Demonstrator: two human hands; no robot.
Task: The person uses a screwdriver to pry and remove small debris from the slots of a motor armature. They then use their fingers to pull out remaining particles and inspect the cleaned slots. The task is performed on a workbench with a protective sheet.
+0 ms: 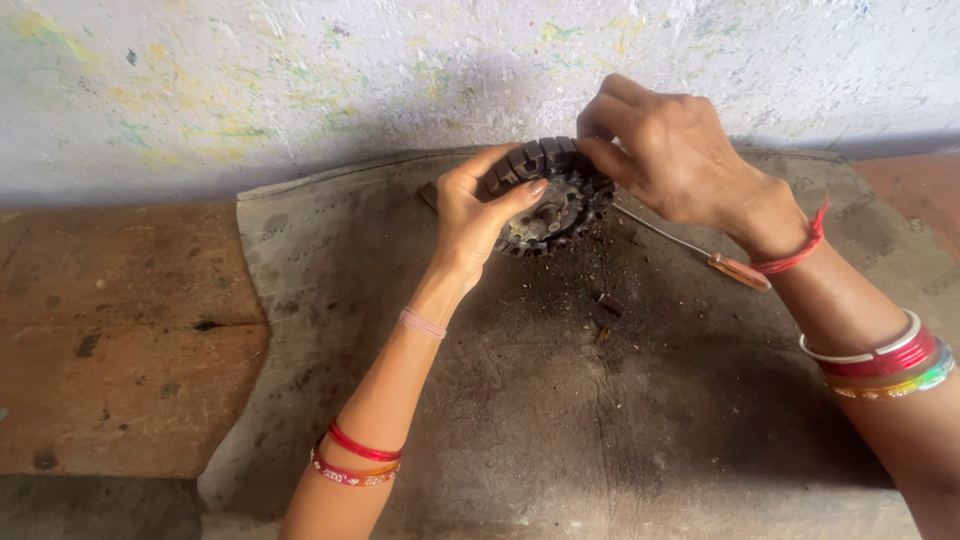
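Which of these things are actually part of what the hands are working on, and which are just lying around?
In use:
left hand
right hand
toothed round metal part, held by both

Lying about:
screwdriver on the mat
grey mat
small dark bits

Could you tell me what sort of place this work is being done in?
Probably a small, informal repair spot on the floor. Both hands, left hand and right hand, hold a dirty toothed metal ring over a soiled mat; a screwdriver lies beside it, below a paint-flecked wall.
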